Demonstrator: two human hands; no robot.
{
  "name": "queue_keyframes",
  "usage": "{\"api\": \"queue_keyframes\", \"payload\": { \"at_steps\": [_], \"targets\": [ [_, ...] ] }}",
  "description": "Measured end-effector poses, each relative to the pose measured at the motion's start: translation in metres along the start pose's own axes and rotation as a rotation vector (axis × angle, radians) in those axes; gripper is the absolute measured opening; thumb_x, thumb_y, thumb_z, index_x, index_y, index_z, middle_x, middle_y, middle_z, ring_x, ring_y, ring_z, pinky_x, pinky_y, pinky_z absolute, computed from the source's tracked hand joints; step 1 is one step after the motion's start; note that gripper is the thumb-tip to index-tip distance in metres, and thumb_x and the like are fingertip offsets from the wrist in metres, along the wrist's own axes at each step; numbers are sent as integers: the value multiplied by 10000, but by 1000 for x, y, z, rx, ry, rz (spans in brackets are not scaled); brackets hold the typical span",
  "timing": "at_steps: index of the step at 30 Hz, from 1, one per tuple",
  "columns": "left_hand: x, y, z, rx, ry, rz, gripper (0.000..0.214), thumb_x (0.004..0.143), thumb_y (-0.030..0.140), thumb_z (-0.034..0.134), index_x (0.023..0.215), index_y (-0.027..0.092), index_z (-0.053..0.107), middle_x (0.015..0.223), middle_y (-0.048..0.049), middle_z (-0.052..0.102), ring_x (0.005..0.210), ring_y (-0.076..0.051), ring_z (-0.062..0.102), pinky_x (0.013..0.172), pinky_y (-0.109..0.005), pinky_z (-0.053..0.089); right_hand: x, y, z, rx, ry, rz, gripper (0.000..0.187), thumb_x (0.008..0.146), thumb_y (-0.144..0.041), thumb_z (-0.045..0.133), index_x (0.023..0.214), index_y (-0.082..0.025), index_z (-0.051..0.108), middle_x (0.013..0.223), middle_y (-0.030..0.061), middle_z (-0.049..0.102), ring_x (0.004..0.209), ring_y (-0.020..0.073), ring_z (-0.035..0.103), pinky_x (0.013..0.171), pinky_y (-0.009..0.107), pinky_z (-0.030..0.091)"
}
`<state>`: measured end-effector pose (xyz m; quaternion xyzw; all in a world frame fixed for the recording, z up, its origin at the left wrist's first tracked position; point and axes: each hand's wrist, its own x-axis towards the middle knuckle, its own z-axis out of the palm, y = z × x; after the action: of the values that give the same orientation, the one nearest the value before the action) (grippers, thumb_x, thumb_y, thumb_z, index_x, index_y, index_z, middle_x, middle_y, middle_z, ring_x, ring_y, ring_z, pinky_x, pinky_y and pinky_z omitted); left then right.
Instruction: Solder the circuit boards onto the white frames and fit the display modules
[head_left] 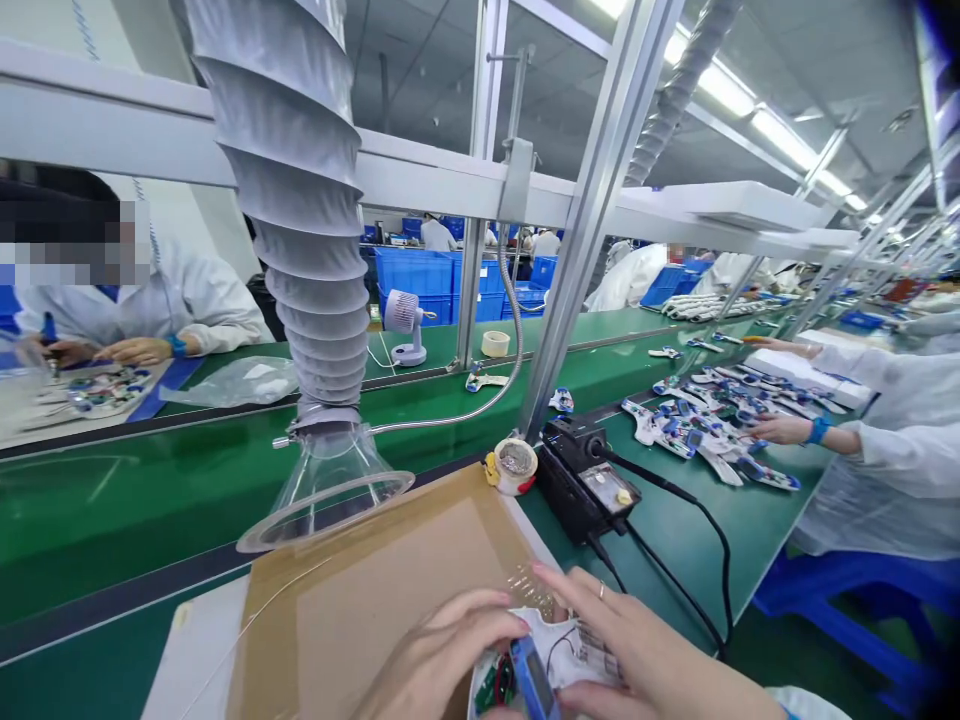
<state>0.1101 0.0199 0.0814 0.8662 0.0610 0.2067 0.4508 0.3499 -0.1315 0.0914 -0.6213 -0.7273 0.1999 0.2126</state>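
Room: a long factory workbench line is being lit from overhead, with blue crates (420, 275) being stacked beyond it.
Tabletop: a green tabletop (127, 530) is being run across the view, and a brown cardboard sheet (390, 610) is being laid over its near edge.
Overhead: a pleated grey extraction duct (289, 200) is being hung from the aluminium frame (600, 170), ending in a clear funnel hood (326, 490) just beside the cardboard sheet's far corner.
Far edge of cardboard: a black soldering station (581, 480) is being kept near a solder spool (516, 466).
Right side of tabletop: a pile of white-and-blue parts (712, 430) is being reached by a co-worker's hand (784, 430).
Left hand: the left hand (442, 650) is being curled around the white flexible piece (570, 645), gripping it.
Right hand: the right hand (645, 650) is being pressed over the same piece, its ringed fingers (592, 600) lying together.
Held item: the white flexible piece is being held between both hands at the near edge of view, above the cardboard sheet, with a green circuit board (495, 685) and red and black wires being carried on it; contact with the cardboard cannot be told.
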Motion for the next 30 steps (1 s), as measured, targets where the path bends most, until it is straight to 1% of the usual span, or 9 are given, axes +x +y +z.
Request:
{"api": "queue_keyframes", "payload": {
  "at_steps": [5,8,10,14,17,20,23,26,30],
  "targets": [
    [12,-1,-1,-116,16,-27,357,924,355,782,1275,331,721,1086,-34,773,1007,-205,730,920,-235,571,6,9,9,-15,-15,37,1006,884,-261,812,1668,-368,192,1553,87,570,1349,231,634,1095,293,541],
    [15,-7,3,-151,90,-121,250,904,240,773,1145,304,755,1045,-13,760,974,-179,722,891,-215,558,12,11,18,-39,108,-49,1066,839,-388,859,1672,-318,198,1638,132,455,1490,283,481,1189,385,460],
    [18,-9,5,-167,177,-184,219,890,202,762,1091,288,750,1032,5,756,958,-161,720,884,-197,552,18,9,23,-28,181,-107,1034,846,-478,836,1662,-318,221,1646,133,442,1516,294,436,1196,414,444],
    [23,-9,4,-170,332,-192,159,905,260,759,1061,284,737,1025,31,775,955,-145,736,887,-180,561,34,1,27,100,329,-98,702,990,-446,673,1598,-405,324,1459,52,661,1304,201,668,1053,297,570],
    [24,-13,0,-77,380,-155,282,937,341,754,1209,309,690,1020,46,787,966,-147,756,868,-183,581,45,-6,25,225,372,-110,660,1049,-372,592,1619,-410,262,1287,14,758,1128,144,755,970,225,599],
    [23,-18,-7,46,299,-60,345,984,391,712,1315,337,631,1135,46,786,1061,-155,754,971,-225,582,54,-9,21,216,373,-173,703,1063,-316,563,1652,-379,185,1185,2,788,1072,138,770,950,217,610],
    [24,-21,-11,181,267,60,283,1037,401,630,1308,323,619,1246,21,764,1152,-164,733,1154,-323,505,59,-9,19,95,421,-250,630,1052,-239,569,1623,-332,322,1217,34,777,1091,160,769,951,236,626],
    [26,-22,-12,315,300,154,323,1073,376,554,1381,279,557,1289,-33,745,1151,-181,733,1193,-410,482,61,-6,17,-65,540,-362,529,1024,-151,587,1529,-286,504,1339,86,720,1209,195,721,1039,298,611],
    [26,-19,-11,404,302,187,288,1091,329,503,1357,228,545,1212,-52,758,1065,-185,746,1171,-483,504,63,-3,13,-140,535,-403,524,1035,-144,569,1543,-251,493,1229,81,755,1099,165,754,998,272,639]
  ]
}}
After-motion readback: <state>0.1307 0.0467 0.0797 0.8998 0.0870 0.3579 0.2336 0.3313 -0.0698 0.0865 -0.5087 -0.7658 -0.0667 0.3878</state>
